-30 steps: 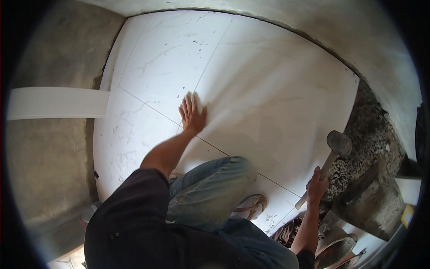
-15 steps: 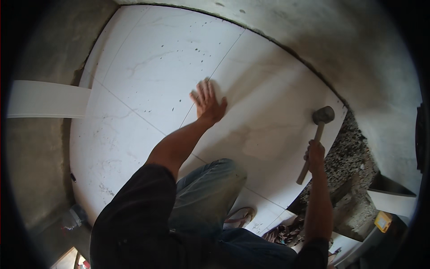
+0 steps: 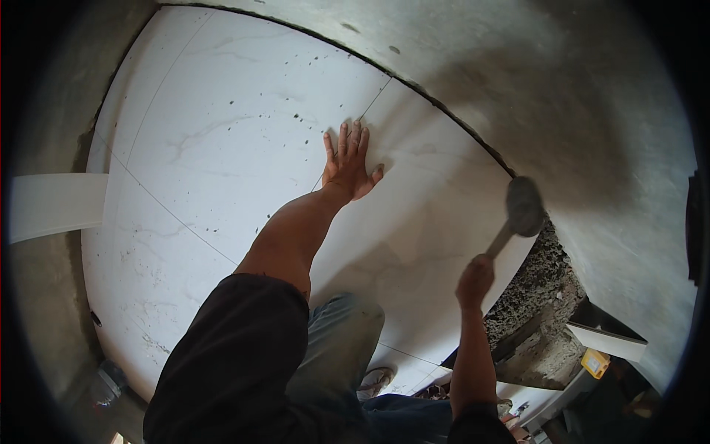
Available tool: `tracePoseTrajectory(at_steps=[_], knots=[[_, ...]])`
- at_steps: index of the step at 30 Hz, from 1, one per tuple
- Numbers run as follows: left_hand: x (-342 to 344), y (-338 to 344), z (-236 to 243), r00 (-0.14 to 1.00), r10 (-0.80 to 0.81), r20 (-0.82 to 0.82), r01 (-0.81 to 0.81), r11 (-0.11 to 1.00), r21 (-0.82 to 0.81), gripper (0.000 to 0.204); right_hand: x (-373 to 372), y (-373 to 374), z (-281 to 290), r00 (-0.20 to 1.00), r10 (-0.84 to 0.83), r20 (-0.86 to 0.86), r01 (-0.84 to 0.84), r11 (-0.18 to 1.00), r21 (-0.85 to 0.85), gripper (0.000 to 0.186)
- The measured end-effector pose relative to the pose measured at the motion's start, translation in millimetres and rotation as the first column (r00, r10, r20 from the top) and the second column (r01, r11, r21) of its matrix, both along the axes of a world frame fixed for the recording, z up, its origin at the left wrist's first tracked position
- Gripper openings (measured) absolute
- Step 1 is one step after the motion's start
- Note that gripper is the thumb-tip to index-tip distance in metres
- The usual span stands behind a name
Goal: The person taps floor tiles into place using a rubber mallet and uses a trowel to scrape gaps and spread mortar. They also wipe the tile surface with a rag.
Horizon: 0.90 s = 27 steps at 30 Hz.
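My left hand (image 3: 349, 164) lies flat with its fingers spread on the white marbled floor tiles (image 3: 222, 163), over the thin joint between two of them. In my right hand (image 3: 475, 283) is the wooden handle of a rubber mallet (image 3: 524, 207), gripped with the fingers wrapped round it. The dark mallet head is raised and slightly smeared by motion, in front of the tile's right edge near the wall. Below the mallet, a patch of rough grey mortar (image 3: 526, 277) shows beside that edge.
Bare grey walls (image 3: 458, 59) bound the tiles at the back, left and right. A white board (image 3: 59, 203) juts in from the left. At the lower right are a white tile offcut (image 3: 606, 342) and a yellow device (image 3: 594, 363). My bent knee (image 3: 344, 325) rests over the tiles.
The mallet has come up closer to me and swung left, its head now looking larger. The left hand stays on the tiles, fingers a little more stretched. The whole view has shifted slightly.
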<state>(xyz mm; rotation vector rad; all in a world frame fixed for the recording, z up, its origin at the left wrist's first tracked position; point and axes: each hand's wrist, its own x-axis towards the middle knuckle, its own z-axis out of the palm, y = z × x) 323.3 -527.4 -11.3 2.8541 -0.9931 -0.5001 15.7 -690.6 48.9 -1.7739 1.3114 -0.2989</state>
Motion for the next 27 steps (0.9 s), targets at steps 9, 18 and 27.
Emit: tracePoseTrajectory(at_steps=[9,18,27], knots=[[5,-4,5,1.000,0.002,0.015,-0.003,0.999,0.039,0.084,15,11,-8,0.984,0.114,-0.140,-0.150,0.949,-0.279,0.050],[2,-4,1,1.000,-0.006,0.027,0.006,1.000,0.007,0.085,12,20,-14,0.991,-0.108,-0.076,0.102,0.991,-0.082,0.039],[6,-1,3,0.999,0.001,0.033,0.000,1.000,-0.008,0.085,18,1,-31,0.965,0.092,-0.244,-0.167,0.936,-0.308,0.036]])
